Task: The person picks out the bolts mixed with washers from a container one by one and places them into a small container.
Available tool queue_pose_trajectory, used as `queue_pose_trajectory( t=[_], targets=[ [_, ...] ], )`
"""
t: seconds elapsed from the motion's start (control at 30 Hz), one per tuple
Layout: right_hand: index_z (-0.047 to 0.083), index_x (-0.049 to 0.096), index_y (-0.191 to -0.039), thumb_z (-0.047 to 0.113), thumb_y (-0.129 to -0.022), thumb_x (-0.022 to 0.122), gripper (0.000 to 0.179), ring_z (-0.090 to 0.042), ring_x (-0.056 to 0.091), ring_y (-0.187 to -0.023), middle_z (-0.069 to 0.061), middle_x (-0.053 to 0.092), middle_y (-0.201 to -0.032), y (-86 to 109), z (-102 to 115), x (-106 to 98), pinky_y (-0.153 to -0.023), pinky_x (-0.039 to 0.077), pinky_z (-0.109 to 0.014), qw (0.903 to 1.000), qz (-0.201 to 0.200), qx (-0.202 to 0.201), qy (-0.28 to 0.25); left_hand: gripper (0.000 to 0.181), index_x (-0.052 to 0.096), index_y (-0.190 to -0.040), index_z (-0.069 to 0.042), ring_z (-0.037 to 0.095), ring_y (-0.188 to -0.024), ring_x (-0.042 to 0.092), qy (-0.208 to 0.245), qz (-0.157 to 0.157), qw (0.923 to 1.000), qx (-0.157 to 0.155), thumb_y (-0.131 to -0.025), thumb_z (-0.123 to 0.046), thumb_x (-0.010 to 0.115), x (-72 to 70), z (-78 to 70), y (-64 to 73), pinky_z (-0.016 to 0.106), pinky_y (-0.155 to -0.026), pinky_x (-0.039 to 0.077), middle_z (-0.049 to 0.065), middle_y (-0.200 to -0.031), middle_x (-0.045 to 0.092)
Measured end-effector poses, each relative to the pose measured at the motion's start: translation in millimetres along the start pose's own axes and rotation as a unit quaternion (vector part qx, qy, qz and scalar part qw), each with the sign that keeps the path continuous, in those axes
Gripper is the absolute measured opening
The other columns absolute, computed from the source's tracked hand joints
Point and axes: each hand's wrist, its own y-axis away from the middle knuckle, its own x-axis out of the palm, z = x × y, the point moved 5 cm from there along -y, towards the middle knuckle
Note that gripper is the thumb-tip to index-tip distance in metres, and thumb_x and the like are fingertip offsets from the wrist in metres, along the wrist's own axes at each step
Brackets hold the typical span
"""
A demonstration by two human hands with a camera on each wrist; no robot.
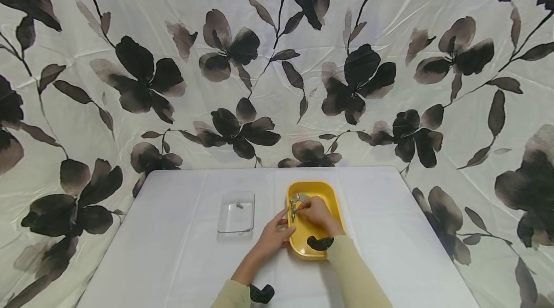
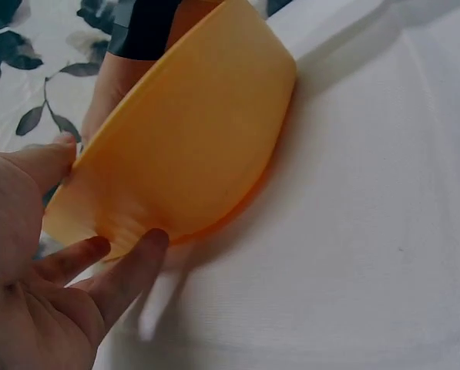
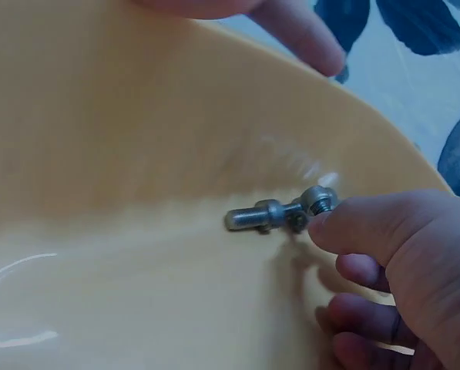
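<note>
A yellow tray stands on the white table. My left hand lies along its left side, the thumb at the rim and the fairly straight fingers touching the outer wall. Inside the tray, my right hand pinches a small threaded metal bolt between thumb and forefinger; its far end is partly hidden by the thumb. Right beside it, more metal hardware, a thick pin-like bolt with a collar, lies on the tray floor close to the side wall. A grey curved metal piece shows just beyond the right fingers.
To the left of the tray stands a clear plastic container with a small metal piece in it. The white table ends at a floral cloth backdrop. Black bands circle both wrists.
</note>
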Motion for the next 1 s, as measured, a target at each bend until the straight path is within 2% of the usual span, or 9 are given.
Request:
queue_pose_trajectory(
  t=[0.1,0.23,0.3,0.43,0.53,0.7,0.83,1.0],
  targets=[
    [0.007,0.077,-0.086,0.011,-0.086,0.075,0.004,-0.015,0.057,-0.062,-0.001,0.067,-0.075,0.0,2,-4,-0.055,0.048,-0.024,0.9998,-0.009,-0.002,-0.015,0.070,0.026,-0.154,-0.010,0.037,-0.099,0.063,-0.025,0.005,0.9996,0.012,-0.096,-0.014,0.063,-1.9,-5.9,0.1,0.038,-0.068,0.059,0.029,-0.133,0.046],
    [0.005,0.075,-0.090,0.009,-0.087,0.073,0.006,-0.014,0.055,-0.060,-0.001,0.066,-0.076,0.0,8,-9,-0.054,0.049,-0.023,0.9997,-0.007,0.002,-0.024,0.069,0.028,-0.153,-0.011,0.031,-0.099,0.064,-0.082,-0.002,0.9966,0.014,-0.095,-0.021,0.064,-9.1,-17.8,0.5,0.037,-0.069,0.059,0.025,-0.133,0.050],
    [0.003,0.075,-0.091,0.008,-0.087,0.072,0.006,-0.014,0.055,-0.060,-0.002,0.066,-0.077,-0.8,15,-12,-0.055,0.049,-0.024,0.9996,-0.011,-0.008,-0.025,0.070,0.030,-0.153,-0.012,0.026,-0.098,0.065,-0.114,-0.005,0.9934,0.014,-0.095,-0.028,0.065,-13.8,-24.6,-0.9,0.036,-0.070,0.059,0.022,-0.133,0.051],
    [0.004,0.075,-0.088,0.009,-0.086,0.073,0.005,-0.014,0.054,-0.063,-0.001,0.066,-0.077,-3.9,32,-20,-0.057,0.049,-0.025,0.9986,-0.029,-0.043,-0.008,0.069,0.034,-0.152,-0.016,0.026,-0.103,0.064,-0.156,-0.007,0.9875,0.023,-0.094,-0.041,0.063,-23.9,-44.0,-1.8,0.037,-0.075,0.057,0.018,-0.135,0.052],
    [0.007,0.075,-0.086,0.012,-0.085,0.075,0.006,-0.014,0.054,-0.065,0.001,0.066,-0.077,-5.2,44,-23,-0.058,0.048,-0.025,0.9978,-0.033,-0.057,0.005,0.064,0.039,-0.149,-0.018,0.028,-0.109,0.061,-0.191,-0.020,0.9811,0.027,-0.095,-0.043,0.062,-35.1,-60.6,1.4,0.040,-0.081,0.056,0.016,-0.135,0.053],
    [0.007,0.076,-0.089,0.013,-0.086,0.075,0.007,-0.015,0.056,-0.066,0.001,0.066,-0.079,-6.6,65,-29,-0.057,0.047,-0.026,0.9965,-0.028,-0.079,0.000,0.053,0.047,-0.144,-0.018,0.030,-0.112,0.059,-0.243,-0.060,0.9673,0.042,-0.097,-0.037,0.061,-67.2,-80.2,6.9,0.042,-0.085,0.055,0.013,-0.132,0.056],
    [0.008,0.075,-0.088,0.013,-0.086,0.075,0.005,-0.016,0.057,-0.064,0.002,0.066,-0.077,-7.7,80,-31,-0.056,0.048,-0.026,0.9957,-0.011,-0.091,-0.006,0.046,0.050,-0.141,-0.014,0.035,-0.114,0.057,-0.279,-0.093,0.9533,0.067,-0.098,-0.027,0.059,-102.3,-87.9,11.9,0.047,-0.089,0.052,0.016,-0.134,0.055],
    [0.009,0.074,-0.088,0.016,-0.086,0.075,0.007,-0.015,0.057,-0.065,0.003,0.066,-0.078,-12.5,96,-29,-0.058,0.051,-0.026,0.9941,-0.002,-0.108,-0.007,0.047,0.048,-0.143,-0.009,0.042,-0.119,0.053,-0.328,-0.117,0.9345,0.072,-0.100,-0.026,0.057,-140.4,-96.6,17.9,0.052,-0.092,0.049,0.019,-0.138,0.050]
  ],
)
